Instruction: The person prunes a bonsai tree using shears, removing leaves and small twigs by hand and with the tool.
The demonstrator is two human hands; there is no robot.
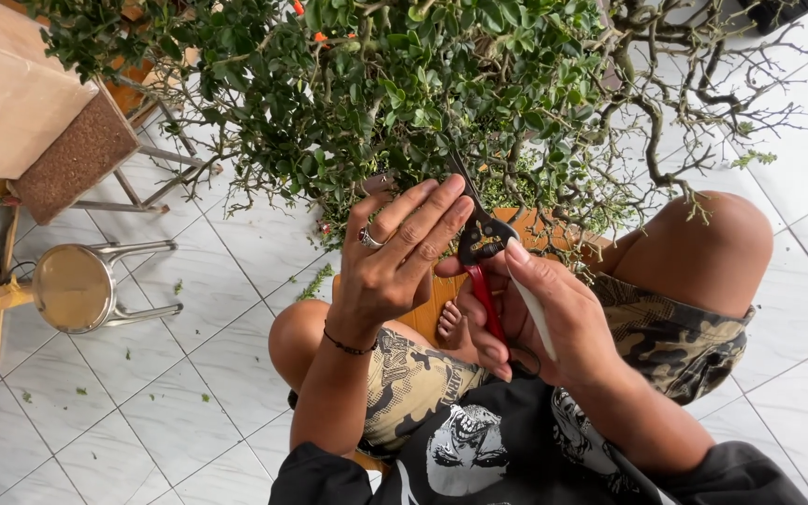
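Gripping pruning shears (484, 245) by the red and white handles, right hand (544, 318) is closed around them; blade tips vanish into the foliage, so the cut point can't be seen. Left hand (395, 257), ring on one finger, fingers extended loosely against the small leafy tree (404, 84), holding nothing I can make out. Orange pot (535, 229) mostly hidden behind hands and leaves. Metal stool (81, 285) sits left on the tiled floor (189, 374), partly cut off by wooden furniture.
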